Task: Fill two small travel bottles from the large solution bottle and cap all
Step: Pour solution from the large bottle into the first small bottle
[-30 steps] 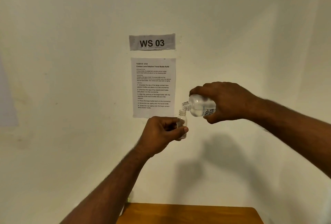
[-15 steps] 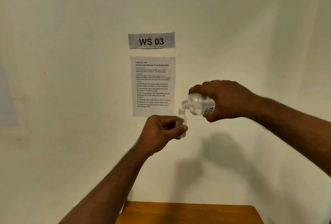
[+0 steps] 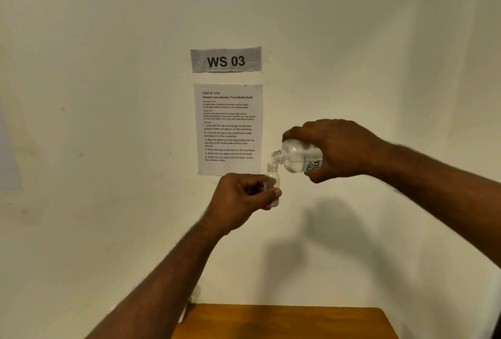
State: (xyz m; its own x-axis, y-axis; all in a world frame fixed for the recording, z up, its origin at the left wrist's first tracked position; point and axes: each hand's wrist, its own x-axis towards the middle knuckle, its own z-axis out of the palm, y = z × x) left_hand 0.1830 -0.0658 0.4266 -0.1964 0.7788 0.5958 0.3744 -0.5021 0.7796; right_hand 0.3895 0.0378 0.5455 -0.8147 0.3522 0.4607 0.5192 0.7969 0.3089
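While only the near edge of the wooden surface shows at the bottom of the view, bare of caps or a second small bottle as far as can be seen, the work goes on in the air above it. Up from that surface, the left hand has its fingers wrapped round the small travel bottle, upright and uncapped, its fill level too faint to judge. Just above and to the right, the right hand grips the large solution bottle, tipped with its open neck over the small mouth, clear liquid pooled inside. I judge the first fill is under way; another bottle and all capping remain. Behind hangs the instruction sheet.
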